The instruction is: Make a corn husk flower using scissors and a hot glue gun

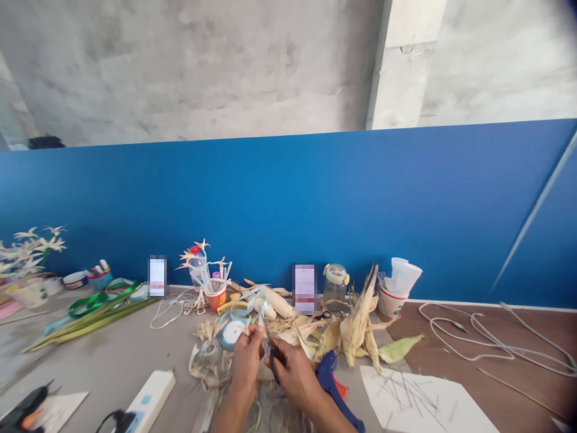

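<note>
My right hand (293, 370) is wrapped round the black handles of a pair of scissors (274, 361), whose blades point up and away from me. Close beside the blades, my left hand (247, 355) is closed in a pinch around a small pale piece, too small to name. A roll of light blue ribbon (233, 332) lies just past my left hand. Dried corn husks (297, 331) are heaped beyond both hands. A blue glue gun (336, 391) rests to the right of my right forearm.
A white power strip (151, 400) and a black glue gun (27, 409) lie at left. White paper (428, 400) with thin wires is at right. Behind stand a paper cup of husk flowers (215, 296), a jar (336, 285) and a blue partition (270, 198).
</note>
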### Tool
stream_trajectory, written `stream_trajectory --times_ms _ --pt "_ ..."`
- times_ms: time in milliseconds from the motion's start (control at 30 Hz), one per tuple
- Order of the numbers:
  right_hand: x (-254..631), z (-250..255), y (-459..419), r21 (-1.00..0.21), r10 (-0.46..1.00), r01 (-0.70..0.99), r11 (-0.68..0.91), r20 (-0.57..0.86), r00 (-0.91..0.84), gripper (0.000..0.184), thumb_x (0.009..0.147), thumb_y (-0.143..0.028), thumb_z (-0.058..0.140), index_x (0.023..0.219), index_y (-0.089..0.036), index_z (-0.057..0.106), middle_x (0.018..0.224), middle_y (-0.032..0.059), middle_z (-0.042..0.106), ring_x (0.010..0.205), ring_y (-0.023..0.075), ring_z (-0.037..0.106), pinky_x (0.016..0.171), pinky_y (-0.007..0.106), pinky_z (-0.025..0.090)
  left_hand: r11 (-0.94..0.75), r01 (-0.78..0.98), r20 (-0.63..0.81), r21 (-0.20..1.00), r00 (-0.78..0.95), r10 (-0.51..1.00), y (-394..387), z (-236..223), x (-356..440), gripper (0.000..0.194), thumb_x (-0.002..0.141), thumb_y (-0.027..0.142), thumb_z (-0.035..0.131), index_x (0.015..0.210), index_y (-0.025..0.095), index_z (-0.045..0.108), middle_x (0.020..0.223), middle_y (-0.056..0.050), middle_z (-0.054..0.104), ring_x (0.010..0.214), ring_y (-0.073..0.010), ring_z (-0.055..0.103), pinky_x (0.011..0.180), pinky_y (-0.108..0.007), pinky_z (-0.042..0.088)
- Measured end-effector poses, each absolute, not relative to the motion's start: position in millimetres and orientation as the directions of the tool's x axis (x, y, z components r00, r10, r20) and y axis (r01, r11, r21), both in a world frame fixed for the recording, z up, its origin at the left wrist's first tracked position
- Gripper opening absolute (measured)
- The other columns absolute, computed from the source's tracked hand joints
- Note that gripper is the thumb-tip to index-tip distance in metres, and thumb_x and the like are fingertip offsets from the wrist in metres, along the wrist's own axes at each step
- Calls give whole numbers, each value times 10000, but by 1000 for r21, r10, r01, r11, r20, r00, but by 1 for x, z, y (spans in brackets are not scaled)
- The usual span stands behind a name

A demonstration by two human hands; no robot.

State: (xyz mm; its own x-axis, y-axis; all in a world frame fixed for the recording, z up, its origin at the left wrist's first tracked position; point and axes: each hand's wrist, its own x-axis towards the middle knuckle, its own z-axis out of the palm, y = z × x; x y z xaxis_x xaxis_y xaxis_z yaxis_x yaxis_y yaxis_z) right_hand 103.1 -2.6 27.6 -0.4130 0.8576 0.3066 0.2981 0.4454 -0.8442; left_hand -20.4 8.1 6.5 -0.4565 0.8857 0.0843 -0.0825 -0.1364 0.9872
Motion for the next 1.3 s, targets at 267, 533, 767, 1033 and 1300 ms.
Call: stream_trajectory --times_ms 267,533,767,1033,1300 --pt "102 25 -1 -857 860 276 435 305 -410 173 734 -144 436 815 -169 587 744 8 616 683 134 526 623 203 351 -126 -149 54 981 -417 907 8 8 -21 349 655 501 607 617 193 446 433 93 318 383 -76 309 411 -211 266" --pt "104 24 -4 -851 896 353 388 259 -360 199 725 -242 515 883 -167 610 708 -1 600 623 127 491 574 205 327 -124 -238 15 963 -415 910 7 18 -20 408 597 523 650 599 195 407 421 113 268 366 -57 249 394 -202 198" --pt "105 32 -9 -784 882 444 434 269 -386 141 705 -231 517 792 -181 615 672 -8 597 607 124 480 568 208 303 -126 -280 3 952 -401 916 9 13 -22 406 605 515 664 630 187 426 438 112 282 382 -52 250 404 -195 198" --pt "105 32 -10 -815 876 387 432 276 -396 164 710 -210 493 812 -181 618 715 -10 614 618 118 484 576 201 309 -122 -222 31 967 -374 927 8 8 -22 388 648 520 633 629 187 433 455 100 299 386 -60 273 409 -204 212" --pt "101 30 -11 -839 880 348 420 282 -382 191 702 -153 445 800 -163 609 683 -10 596 606 114 479 569 197 316 -123 -175 41 977 -412 910 7 12 -20 410 627 545 627 588 190 424 432 96 302 377 -65 293 403 -205 233"
